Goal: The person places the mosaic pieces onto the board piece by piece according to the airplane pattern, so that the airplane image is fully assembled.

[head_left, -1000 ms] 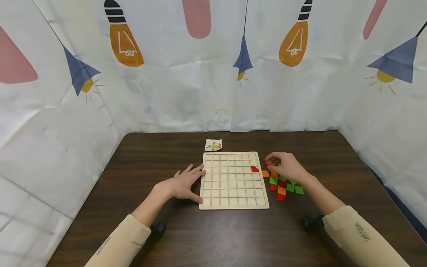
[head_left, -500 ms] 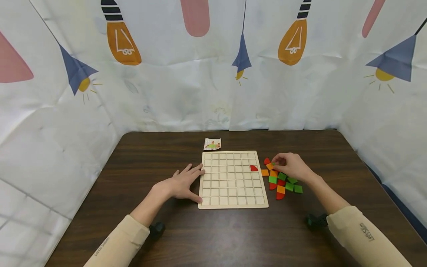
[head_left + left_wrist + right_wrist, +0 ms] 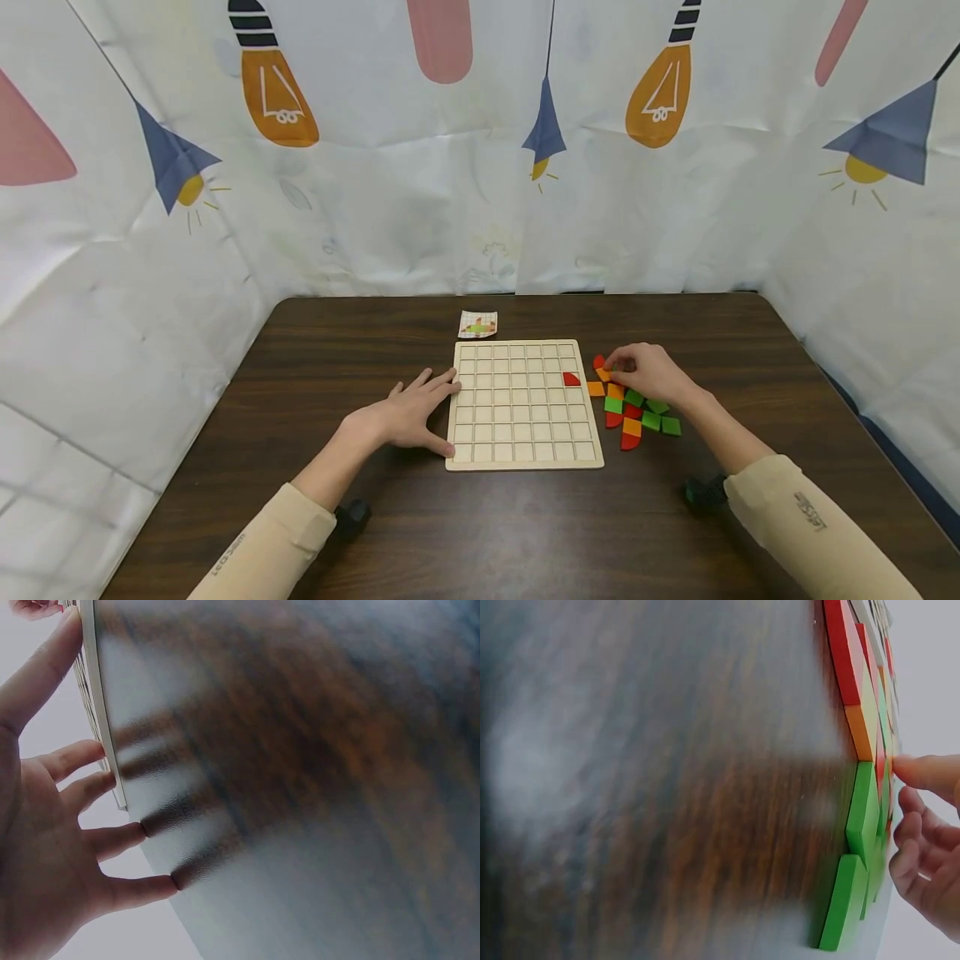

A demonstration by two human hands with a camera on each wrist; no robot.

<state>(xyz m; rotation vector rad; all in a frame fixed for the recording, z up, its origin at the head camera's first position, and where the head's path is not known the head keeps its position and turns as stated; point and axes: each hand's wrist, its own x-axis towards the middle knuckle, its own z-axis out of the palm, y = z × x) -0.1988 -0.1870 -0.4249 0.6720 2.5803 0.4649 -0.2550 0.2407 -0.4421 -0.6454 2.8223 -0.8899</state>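
Observation:
A pale wooden grid board [image 3: 504, 467] lies flat on the dark table, with one red quarter-round block [image 3: 572, 379] in a cell near its right edge. My left hand [image 3: 411, 414] rests with spread fingers at the board's left edge, thumb at the near corner; the left wrist view shows thumb and fingertips along that edge. At the far end of a block pile, my right hand [image 3: 648, 371] bends its fingers down over an orange block [image 3: 603, 376]. Its fingertips overlap that block, and I cannot tell whether they pinch anything. Beside it lies a red block [image 3: 598, 362].
The pile right of the board includes green blocks [image 3: 651, 421], an orange block [image 3: 632, 427] and a red rounded block [image 3: 630, 442]. A small card [image 3: 478, 324] with a coloured grid picture lies behind the board. A printed white curtain [image 3: 420, 217] hangs behind the table.
My right hand moved right and slightly back, uncovering blocks, then shifted left again over the orange block. The orange and red blocks there nudged slightly left. My left hand has stayed at the board.

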